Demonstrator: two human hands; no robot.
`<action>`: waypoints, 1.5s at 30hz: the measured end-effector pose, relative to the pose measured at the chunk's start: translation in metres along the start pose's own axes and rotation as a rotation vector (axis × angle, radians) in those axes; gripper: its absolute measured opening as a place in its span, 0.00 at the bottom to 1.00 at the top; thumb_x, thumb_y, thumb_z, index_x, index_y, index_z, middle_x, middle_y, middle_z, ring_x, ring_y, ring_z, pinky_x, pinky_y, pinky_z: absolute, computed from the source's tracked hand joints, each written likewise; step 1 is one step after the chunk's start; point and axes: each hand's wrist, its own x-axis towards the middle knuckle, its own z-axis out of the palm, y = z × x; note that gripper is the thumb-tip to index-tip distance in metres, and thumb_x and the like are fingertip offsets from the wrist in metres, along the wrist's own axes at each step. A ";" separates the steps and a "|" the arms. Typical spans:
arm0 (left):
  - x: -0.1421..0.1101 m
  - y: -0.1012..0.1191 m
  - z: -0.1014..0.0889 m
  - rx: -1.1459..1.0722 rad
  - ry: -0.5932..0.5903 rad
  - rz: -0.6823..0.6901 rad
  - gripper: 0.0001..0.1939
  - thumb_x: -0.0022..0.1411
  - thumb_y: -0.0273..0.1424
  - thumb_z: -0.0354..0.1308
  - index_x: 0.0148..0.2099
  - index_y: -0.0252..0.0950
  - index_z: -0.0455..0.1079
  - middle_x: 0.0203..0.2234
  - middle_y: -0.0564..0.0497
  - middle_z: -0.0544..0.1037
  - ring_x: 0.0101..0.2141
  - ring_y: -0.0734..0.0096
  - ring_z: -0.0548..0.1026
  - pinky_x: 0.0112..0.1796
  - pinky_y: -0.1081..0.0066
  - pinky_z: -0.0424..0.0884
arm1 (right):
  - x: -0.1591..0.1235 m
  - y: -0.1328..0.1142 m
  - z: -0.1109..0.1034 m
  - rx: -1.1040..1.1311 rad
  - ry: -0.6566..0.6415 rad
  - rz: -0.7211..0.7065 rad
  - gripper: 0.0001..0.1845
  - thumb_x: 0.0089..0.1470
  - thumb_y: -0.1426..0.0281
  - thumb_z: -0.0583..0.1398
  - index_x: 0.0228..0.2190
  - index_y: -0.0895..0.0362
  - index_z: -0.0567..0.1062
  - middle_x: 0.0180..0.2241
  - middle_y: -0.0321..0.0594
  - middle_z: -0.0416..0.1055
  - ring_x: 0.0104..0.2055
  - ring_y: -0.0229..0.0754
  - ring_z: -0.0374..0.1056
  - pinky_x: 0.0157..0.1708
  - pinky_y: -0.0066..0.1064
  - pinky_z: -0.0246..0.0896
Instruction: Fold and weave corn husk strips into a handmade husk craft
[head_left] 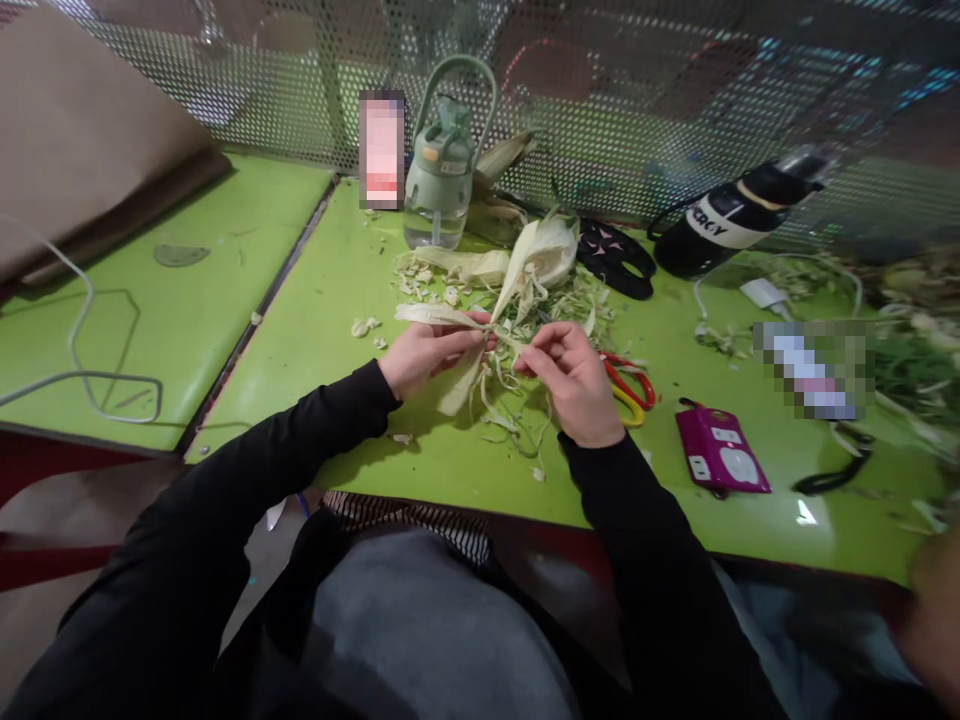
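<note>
Pale corn husk strips (463, 381) spread out from a joined middle between my two hands, above the green table. My left hand (429, 352) pinches them near that middle, with one strip lying over its fingers. With thumb and forefinger, my right hand (576, 375) grips the end of a strip on the right side. Just behind my hands lies a larger bunch of husk (553, 248) on a heap of shredded husk (577, 300). Scissors with red and yellow handles (634, 385) rest beside my right hand, partly hidden by it.
A green water bottle (441, 180) and a phone (382, 150) stand at the back against a perforated metal screen (300, 90). A black bottle (731, 220) leans there too. To the right are a purple case (721, 450), a charger (765, 295) and cables. Brown board (90, 130) lies far left.
</note>
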 end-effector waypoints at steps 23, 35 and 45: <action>0.000 -0.001 -0.004 0.227 -0.024 0.200 0.08 0.58 0.22 0.66 0.42 0.31 0.74 0.36 0.49 0.82 0.34 0.76 0.79 0.41 0.71 0.75 | -0.012 -0.002 0.016 -0.285 -0.073 -0.012 0.16 0.64 0.53 0.57 0.34 0.51 0.72 0.22 0.30 0.59 0.23 0.37 0.53 0.26 0.32 0.48; -0.002 -0.002 -0.003 -0.011 -0.200 -0.150 0.08 0.59 0.26 0.69 0.39 0.32 0.73 0.33 0.46 0.84 0.35 0.71 0.83 0.42 0.69 0.78 | -0.010 0.000 0.012 -0.180 0.130 -0.081 0.17 0.63 0.51 0.59 0.33 0.51 0.71 0.21 0.30 0.57 0.23 0.36 0.53 0.25 0.32 0.49; -0.003 0.001 0.005 -0.015 0.020 -0.134 0.05 0.67 0.21 0.58 0.45 0.29 0.74 0.31 0.44 0.83 0.33 0.72 0.82 0.44 0.67 0.79 | -0.008 0.004 0.010 -0.737 0.162 -0.336 0.08 0.65 0.63 0.57 0.43 0.51 0.74 0.37 0.41 0.74 0.37 0.45 0.68 0.36 0.38 0.62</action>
